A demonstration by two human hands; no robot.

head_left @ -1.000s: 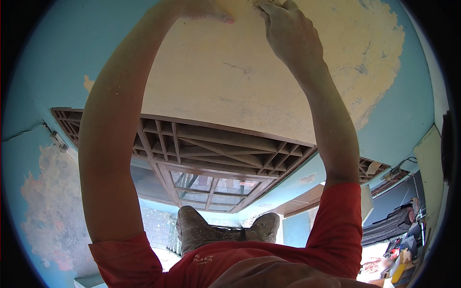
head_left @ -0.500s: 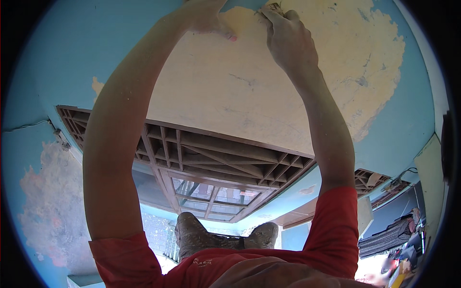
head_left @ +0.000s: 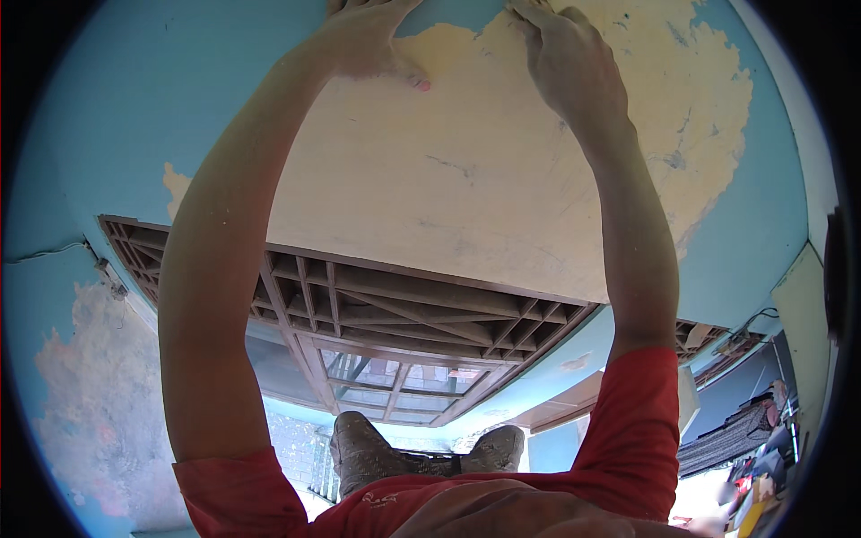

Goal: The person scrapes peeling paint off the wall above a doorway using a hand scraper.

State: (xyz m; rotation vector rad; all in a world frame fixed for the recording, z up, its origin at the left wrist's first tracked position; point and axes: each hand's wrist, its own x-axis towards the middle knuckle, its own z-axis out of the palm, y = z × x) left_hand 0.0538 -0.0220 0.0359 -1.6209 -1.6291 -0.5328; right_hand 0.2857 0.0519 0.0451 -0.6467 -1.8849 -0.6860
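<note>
Both arms reach up to a wall where blue paint (head_left: 448,13) gives way to a large bare cream patch (head_left: 466,134) with dark scratches. My left hand (head_left: 363,40) lies against the wall at the patch's upper left edge, open, with its thumb apart; its fingertips run close to the picture's top rim. Beyond a strip of blue paint, my right hand (head_left: 578,67) is closed, its fingers bent at the patch's top edge. Whatever it grips is mostly hidden by the fingers and too small to name.
Below the patch is a brown wooden vent grille (head_left: 413,296) over a window frame with glass panes (head_left: 399,377). Another peeled patch (head_left: 99,403) and a cable (head_left: 45,255) are at left. Dark patterned cloth (head_left: 731,444) and piled items stand at lower right.
My right hand has shifted right and slightly up along the patch's top edge. My left hand stays near the wall, its thumb a little lower in view. The wall and grille appear slightly lower.
</note>
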